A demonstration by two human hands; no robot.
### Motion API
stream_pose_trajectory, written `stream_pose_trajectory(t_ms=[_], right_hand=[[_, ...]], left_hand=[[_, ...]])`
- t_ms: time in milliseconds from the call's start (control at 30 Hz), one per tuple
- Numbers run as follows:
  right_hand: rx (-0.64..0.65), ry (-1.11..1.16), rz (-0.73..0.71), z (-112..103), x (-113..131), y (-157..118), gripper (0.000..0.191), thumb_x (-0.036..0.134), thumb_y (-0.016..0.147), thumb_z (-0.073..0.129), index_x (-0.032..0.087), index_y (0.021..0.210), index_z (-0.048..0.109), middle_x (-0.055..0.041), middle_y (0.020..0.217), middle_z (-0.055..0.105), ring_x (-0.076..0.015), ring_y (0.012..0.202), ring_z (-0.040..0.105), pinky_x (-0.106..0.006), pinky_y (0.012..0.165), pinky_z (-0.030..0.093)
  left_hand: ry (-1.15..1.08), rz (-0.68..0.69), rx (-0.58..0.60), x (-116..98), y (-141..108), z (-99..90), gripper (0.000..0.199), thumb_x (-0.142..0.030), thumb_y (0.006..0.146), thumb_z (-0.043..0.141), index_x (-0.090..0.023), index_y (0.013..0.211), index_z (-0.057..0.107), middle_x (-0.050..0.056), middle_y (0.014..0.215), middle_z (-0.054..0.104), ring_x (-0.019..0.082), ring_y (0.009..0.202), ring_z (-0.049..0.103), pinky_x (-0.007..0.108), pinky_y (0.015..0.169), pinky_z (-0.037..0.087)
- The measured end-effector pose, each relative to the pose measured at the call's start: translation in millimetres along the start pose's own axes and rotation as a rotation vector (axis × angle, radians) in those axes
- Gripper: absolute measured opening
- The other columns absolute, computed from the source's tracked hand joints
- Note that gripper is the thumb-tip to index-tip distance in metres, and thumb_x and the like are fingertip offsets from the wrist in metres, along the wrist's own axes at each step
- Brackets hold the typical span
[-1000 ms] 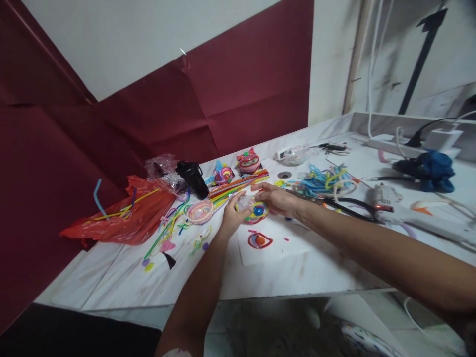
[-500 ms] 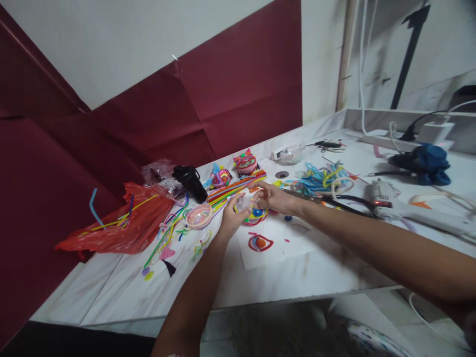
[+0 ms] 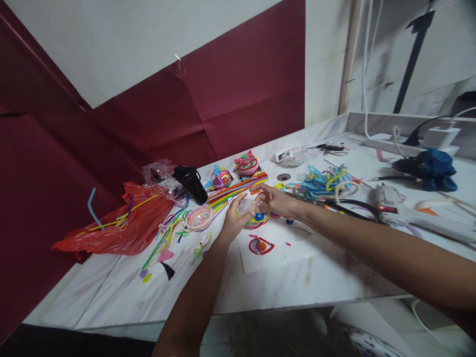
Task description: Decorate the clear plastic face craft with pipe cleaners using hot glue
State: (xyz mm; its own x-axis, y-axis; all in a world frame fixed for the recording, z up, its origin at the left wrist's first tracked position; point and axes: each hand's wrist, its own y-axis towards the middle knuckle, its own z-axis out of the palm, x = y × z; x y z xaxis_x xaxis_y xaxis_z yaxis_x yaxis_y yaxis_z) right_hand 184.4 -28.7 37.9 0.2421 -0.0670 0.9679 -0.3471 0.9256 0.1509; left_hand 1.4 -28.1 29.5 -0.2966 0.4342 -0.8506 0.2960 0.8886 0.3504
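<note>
Over a white sheet of paper (image 3: pixel 293 248), a clear plastic ball decorated with colourful pipe cleaners (image 3: pixel 259 218) sits between my hands. My left hand (image 3: pixel 234 218) curls around its left side. My right hand (image 3: pixel 277 202) pinches at the top right with bent fingers, which hide part of the ball. A blue bead or eye shows on its front. Nearer to me on the paper lies a red-outlined eye shape (image 3: pixel 261 245) with an orange middle. Just beyond my hands is a bundle of coloured pipe cleaners (image 3: pixel 230 191).
Left stand a pink coiled ring (image 3: pixel 199 217), a black bottle (image 3: pixel 191 183) and a red plastic bag (image 3: pixel 130 223). Two decorated balls, one of them pink (image 3: pixel 247 163), stand at the back. Right are tangled blue pipe cleaners (image 3: pixel 320 181), a glue gun (image 3: pixel 388 201) and a power strip (image 3: pixel 386 140).
The view has shifted slightly. Both hands stay around the decorated ball, with only small finger movement.
</note>
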Motion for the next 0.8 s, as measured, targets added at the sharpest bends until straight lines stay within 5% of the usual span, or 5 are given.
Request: stream_pose_trajectory(t_ms=[200,433,800], right_hand=[[0.063,0.082,0.049,-2,6,-3,0.056,0.017,0.061,0.078,0.023,0.111,0.052,0.0049,0.074,0.065,-0.0119,0.067,0.061,-0.025,0.065,0.046],[0.060,0.019,0.104,-11,5,-10,0.055,0.011,0.062,0.072,0.021,0.113,0.053,0.0055,0.072,0.065,-0.0110,0.063,0.058,-0.024,0.063,0.043],[0.060,-0.074,0.016,-12,-10,-7,0.050,0.019,0.058,0.075,0.022,0.103,0.055,0.0072,0.067,0.063,-0.0103,0.059,0.055,-0.025,0.060,0.041]], left_hand=[[-0.037,-0.010,-0.040,5,0,-1.7,0.057,-0.025,0.070,0.072,-0.020,0.124,0.056,0.009,0.130,0.057,0.025,0.120,0.052,0.037,0.103,0.037],[-0.094,-0.034,-0.070,10,-1,-4.2,0.055,-0.027,0.071,0.071,-0.020,0.124,0.057,0.009,0.130,0.058,0.025,0.120,0.052,0.037,0.102,0.039],[-0.013,-0.012,-0.063,6,-5,-4.7,0.048,-0.029,0.075,0.067,-0.021,0.122,0.059,0.009,0.130,0.058,0.025,0.120,0.053,0.037,0.103,0.038]])
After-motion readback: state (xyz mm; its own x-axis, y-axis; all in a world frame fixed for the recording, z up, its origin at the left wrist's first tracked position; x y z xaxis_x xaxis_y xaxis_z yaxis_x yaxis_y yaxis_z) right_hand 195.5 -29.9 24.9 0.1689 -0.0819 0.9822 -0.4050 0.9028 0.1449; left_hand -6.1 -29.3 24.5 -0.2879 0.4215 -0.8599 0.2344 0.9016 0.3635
